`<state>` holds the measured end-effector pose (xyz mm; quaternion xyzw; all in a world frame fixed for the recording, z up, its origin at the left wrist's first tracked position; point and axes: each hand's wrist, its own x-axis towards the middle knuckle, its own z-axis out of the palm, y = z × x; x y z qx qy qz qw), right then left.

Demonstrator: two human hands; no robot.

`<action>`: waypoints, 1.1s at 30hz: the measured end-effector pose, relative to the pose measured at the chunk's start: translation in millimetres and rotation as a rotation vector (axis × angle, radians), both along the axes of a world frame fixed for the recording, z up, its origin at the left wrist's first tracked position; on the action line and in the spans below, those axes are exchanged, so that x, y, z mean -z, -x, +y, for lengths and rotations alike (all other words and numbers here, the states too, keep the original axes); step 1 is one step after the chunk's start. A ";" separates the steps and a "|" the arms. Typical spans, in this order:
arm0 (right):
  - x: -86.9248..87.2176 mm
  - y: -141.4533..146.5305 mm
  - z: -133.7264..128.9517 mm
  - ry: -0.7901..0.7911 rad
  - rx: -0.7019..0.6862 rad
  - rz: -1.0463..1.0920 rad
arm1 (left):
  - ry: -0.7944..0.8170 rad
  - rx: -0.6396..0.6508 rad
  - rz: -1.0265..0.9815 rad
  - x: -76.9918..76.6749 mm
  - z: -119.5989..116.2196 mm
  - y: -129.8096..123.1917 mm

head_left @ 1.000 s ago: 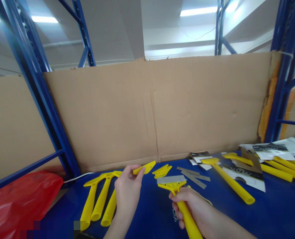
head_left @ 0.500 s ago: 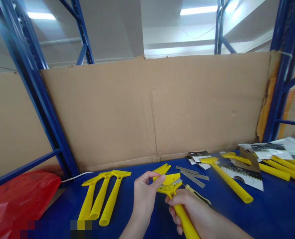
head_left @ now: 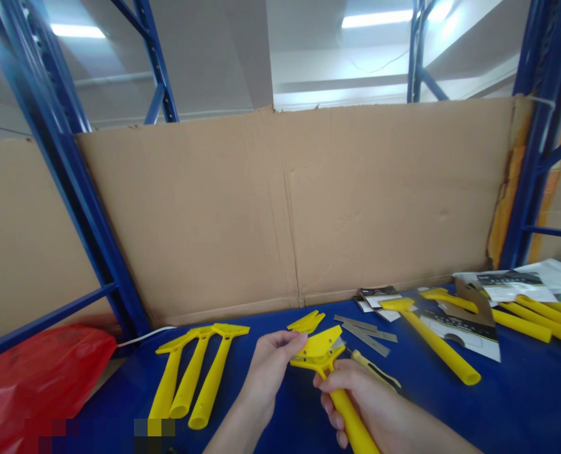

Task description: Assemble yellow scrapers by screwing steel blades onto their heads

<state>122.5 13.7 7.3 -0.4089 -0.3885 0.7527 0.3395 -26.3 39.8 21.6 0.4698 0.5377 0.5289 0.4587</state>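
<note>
My right hand (head_left: 356,394) is wrapped round the handle of a yellow scraper (head_left: 349,416), whose wide head points up and away from me. On that head lies a flat yellow cover plate (head_left: 322,342), tilted, with a strip of metal blade (head_left: 337,343) showing at its right end. My left hand (head_left: 276,356) pinches the left end of the plate between thumb and fingers. Just behind are loose yellow plates (head_left: 307,321) and several metal blades (head_left: 366,335). A cream-handled tool (head_left: 372,367) lies partly behind my right hand.
Three yellow scrapers (head_left: 216,375) lie on the blue table (head_left: 124,397) at left, beside a red plastic bag (head_left: 48,378). At right are another scraper (head_left: 438,347), more yellow handles (head_left: 540,321) and printed packaging (head_left: 469,334). Cardboard (head_left: 223,214) stands behind.
My left hand has shifted slightly left and down, and the cover plate sits at a steeper tilt. More of the loose yellow plates shows behind. My right hand has hardly moved.
</note>
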 end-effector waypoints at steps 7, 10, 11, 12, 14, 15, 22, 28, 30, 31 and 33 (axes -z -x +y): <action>0.2 -1.1 -0.5 -0.013 -0.005 0.003 | -0.061 -0.064 0.144 -0.3 -0.9 -0.4; -0.4 -1.1 -0.9 -0.007 -0.006 -0.005 | -0.090 -0.031 0.224 -0.2 0.0 0.5; -0.6 -1.0 -1.0 -0.006 -0.007 -0.008 | -0.104 -0.023 0.250 -0.2 0.3 1.1; -0.7 -0.7 -1.0 -0.002 -0.008 -0.012 | -0.119 -0.014 0.274 -0.1 0.7 1.7; -0.8 -0.4 -0.8 0.002 -0.012 -0.017 | -0.149 0.010 0.299 0.7 1.7 3.0; -0.9 -0.2 -0.7 0.004 -0.014 -0.018 | -0.158 0.035 0.299 1.3 2.2 3.6; -0.1 0.0 -1.3 0.008 -0.007 -0.015 | -0.181 0.147 0.337 5.4 3.2 7.2; 1.4 -0.2 -0.5 0.021 -0.022 -0.017 | -0.211 0.233 0.358 1.2 2.2 11.7; 0.5 0.4 -0.8 0.022 -0.021 -0.019 | -0.217 0.244 0.354 0.7 2.1 12.1; -0.3 0.8 -1.1 0.025 -0.018 -0.022 | -0.217 0.249 0.351 0.8 1.9 12.0; -2.3 1.6 -1.8 0.032 0.002 -0.028 | -0.221 0.257 0.342 1.3 1.3 11.4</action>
